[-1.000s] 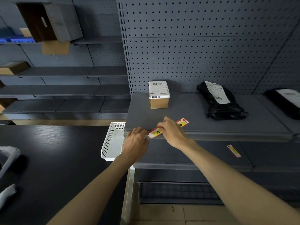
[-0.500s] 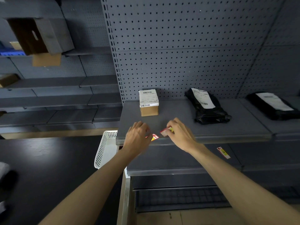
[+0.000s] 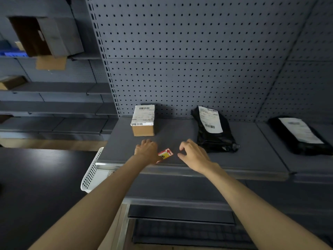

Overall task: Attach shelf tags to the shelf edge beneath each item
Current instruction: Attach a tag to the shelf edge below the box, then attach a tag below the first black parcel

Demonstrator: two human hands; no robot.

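A red and yellow shelf tag (image 3: 165, 153) sticks out to the right of my left hand (image 3: 146, 149), which grips its left end just above the grey shelf's front edge (image 3: 198, 170). My right hand (image 3: 192, 154) hovers a little to the right of the tag, fingers curled and apart, holding nothing. A small cardboard box (image 3: 143, 120) with a white label stands on the shelf behind my left hand. A black mailer bag (image 3: 214, 136) with a white label lies behind my right hand.
A second black mailer (image 3: 302, 136) lies on the neighbouring shelf at the right. A white perforated basket (image 3: 91, 172) sits below left, next to a dark table (image 3: 41, 186). Pegboard backs the shelf. An open cardboard box (image 3: 45, 35) sits on shelving at the upper left.
My right hand has let go of the tag and drawn away to the right. The tag now stays in my left hand alone. The view has shifted downward.
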